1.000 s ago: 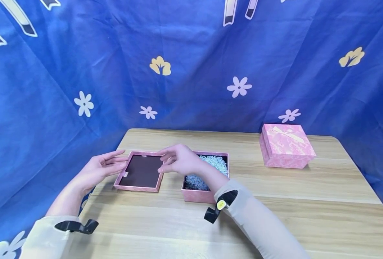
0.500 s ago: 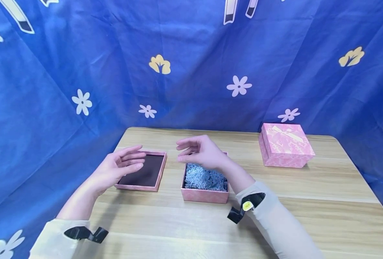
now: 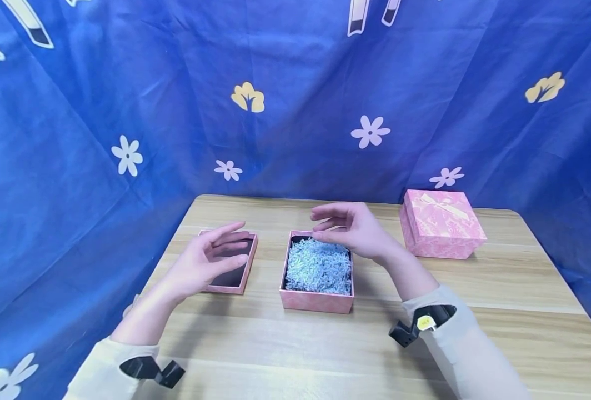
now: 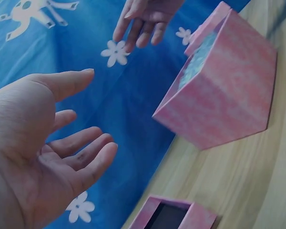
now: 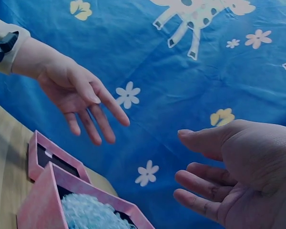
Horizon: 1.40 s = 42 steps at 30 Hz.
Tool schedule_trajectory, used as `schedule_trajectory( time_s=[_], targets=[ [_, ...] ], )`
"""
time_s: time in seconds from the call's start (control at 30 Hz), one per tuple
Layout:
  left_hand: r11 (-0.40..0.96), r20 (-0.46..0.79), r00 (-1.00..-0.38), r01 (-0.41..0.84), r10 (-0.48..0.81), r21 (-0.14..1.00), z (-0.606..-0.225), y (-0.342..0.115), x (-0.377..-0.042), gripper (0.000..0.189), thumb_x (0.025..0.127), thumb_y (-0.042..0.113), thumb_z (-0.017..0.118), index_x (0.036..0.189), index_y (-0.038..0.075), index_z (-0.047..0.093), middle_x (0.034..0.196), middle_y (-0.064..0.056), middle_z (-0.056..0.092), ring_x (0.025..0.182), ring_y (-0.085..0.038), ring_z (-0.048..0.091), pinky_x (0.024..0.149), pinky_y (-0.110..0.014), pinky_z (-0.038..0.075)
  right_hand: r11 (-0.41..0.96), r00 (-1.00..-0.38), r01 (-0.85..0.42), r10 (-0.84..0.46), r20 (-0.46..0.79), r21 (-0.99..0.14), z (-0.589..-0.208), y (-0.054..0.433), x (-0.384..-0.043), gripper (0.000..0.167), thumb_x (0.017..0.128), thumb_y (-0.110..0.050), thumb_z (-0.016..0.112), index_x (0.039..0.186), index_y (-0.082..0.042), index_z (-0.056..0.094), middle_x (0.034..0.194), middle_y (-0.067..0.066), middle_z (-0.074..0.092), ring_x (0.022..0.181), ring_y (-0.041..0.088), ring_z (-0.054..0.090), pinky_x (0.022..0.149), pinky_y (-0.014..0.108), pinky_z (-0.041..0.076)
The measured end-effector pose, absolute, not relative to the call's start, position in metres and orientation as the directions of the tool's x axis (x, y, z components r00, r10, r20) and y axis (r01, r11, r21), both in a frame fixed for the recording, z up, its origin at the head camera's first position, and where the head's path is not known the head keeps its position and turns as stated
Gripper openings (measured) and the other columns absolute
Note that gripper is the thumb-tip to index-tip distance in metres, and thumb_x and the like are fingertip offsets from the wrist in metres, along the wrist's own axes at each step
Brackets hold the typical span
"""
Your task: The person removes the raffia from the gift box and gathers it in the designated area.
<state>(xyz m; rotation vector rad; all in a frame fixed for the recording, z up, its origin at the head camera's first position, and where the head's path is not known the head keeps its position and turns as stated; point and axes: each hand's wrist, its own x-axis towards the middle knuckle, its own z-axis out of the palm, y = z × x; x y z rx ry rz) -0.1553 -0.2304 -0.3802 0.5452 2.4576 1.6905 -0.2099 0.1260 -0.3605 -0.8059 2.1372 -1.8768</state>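
Note:
A pink box without its lid stands mid-table, filled with light blue shredded paper. To its left lies a pink lid, inside up, showing a dark lining. My left hand hovers above this lid, fingers loosely extended and holding nothing; the left wrist view shows its bare palm. Over the right rear corner of the box hangs my right hand, relaxed and holding nothing. In the right wrist view its thumb and fingers are spread apart in the air.
At the table's back right stands another pink box, lidded, with a cream bow on top. A blue patterned cloth hangs behind the wooden table. Each wrist carries a black camera mount.
Both hands have shifted right: the left from the lid's left side to above it, the right from the lid's right edge to the filled box's far right corner. The boxes stay put.

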Motion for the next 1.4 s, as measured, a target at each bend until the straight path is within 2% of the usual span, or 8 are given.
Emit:
schedule_trajectory(
  time_s=[0.17,0.23,0.33,0.47,0.7,0.97,1.23,1.4],
  targets=[
    [0.355,0.138,-0.922,0.274,0.363,0.894,-0.382,-0.212,-0.152,0.073,0.094,0.014,0.083,0.159,0.011,0.049,0.149,-0.012,0.06,0.133,-0.031,0.061,0.102,-0.042,0.055,0.067,-0.849,-0.259,-0.491,0.194,-0.964,-0.365,0.143,-0.209,0.048,0.09,0.003,0.082,0.135,0.006,0.067,0.129,0.015,0.072,0.114,0.036,0.071,0.092,0.037,0.061],
    [0.379,0.121,-0.926,0.263,0.359,0.887,-0.384,-0.205,-0.149,0.074,0.093,0.018,0.085,0.158,0.015,0.051,0.15,-0.011,0.059,0.13,-0.033,0.063,0.09,-0.044,0.061,0.067,-0.852,-0.246,-0.49,0.183,-0.967,-0.368,0.148,-0.208,0.049,0.09,0.003,0.082,0.136,0.008,0.066,0.13,0.016,0.071,0.116,0.04,0.069,0.092,0.037,0.061],
    [0.407,0.133,-0.923,0.284,0.361,0.868,-0.39,-0.195,-0.148,0.075,0.092,0.022,0.087,0.158,0.015,0.052,0.15,-0.011,0.06,0.128,-0.035,0.064,0.087,-0.046,0.062,0.06,-0.852,-0.231,-0.494,0.173,-0.971,-0.374,0.154,-0.206,0.05,0.09,0.005,0.081,0.136,0.009,0.065,0.132,0.018,0.07,0.119,0.048,0.066,0.091,0.038,0.061],
    [0.419,0.158,-0.917,0.313,0.365,0.852,-0.401,-0.184,-0.147,0.077,0.09,0.026,0.089,0.157,0.014,0.053,0.15,-0.008,0.06,0.132,-0.03,0.062,0.101,-0.047,0.056,0.053,-0.851,-0.223,-0.497,0.168,-0.973,-0.381,0.161,-0.204,0.051,0.09,0.005,0.081,0.137,0.01,0.064,0.133,0.019,0.069,0.121,0.055,0.062,0.092,0.038,0.061],
    [0.448,0.159,-0.922,0.317,0.354,0.836,-0.415,-0.168,-0.144,0.078,0.087,0.038,0.09,0.155,0.023,0.055,0.153,-0.002,0.057,0.136,-0.029,0.058,0.102,-0.052,0.055,0.033,-0.848,-0.231,-0.497,0.184,-0.972,-0.392,0.168,-0.201,0.052,0.088,0.007,0.082,0.137,0.011,0.063,0.136,0.021,0.067,0.124,0.056,0.059,0.092,0.04,0.061],
    [0.481,0.177,-0.927,0.327,0.331,0.813,-0.429,-0.152,-0.141,0.082,0.085,0.043,0.091,0.154,0.014,0.058,0.157,-0.005,0.054,0.143,-0.032,0.051,0.1,-0.047,0.056,0.024,-0.838,-0.241,-0.51,0.195,-0.97,-0.403,0.172,-0.2,0.053,0.089,0.009,0.08,0.138,0.012,0.062,0.138,0.036,0.059,0.126,0.056,0.057,0.094,0.038,0.06],
    [0.553,0.173,-0.943,0.308,0.283,0.774,-0.439,-0.146,-0.138,0.087,0.083,0.053,0.09,0.154,0.016,0.058,0.155,-0.004,0.055,0.144,-0.026,0.048,0.101,-0.049,0.055,0.049,-0.844,-0.233,-0.507,0.176,-0.971,-0.408,0.173,-0.2,0.051,0.09,0.006,0.08,0.138,0.011,0.062,0.135,0.035,0.061,0.125,0.054,0.059,0.095,0.036,0.059],
    [0.609,0.189,-0.943,0.323,0.275,0.725,-0.444,-0.144,-0.135,0.09,0.082,0.057,0.088,0.155,0.014,0.057,0.154,-0.005,0.057,0.142,-0.03,0.051,0.112,-0.056,0.045,0.051,-0.841,-0.223,-0.515,0.166,-0.973,-0.409,0.172,-0.199,0.053,0.091,0.005,0.08,0.139,0.012,0.06,0.138,0.035,0.06,0.126,0.054,0.058,0.094,0.035,0.06]
  ],
)
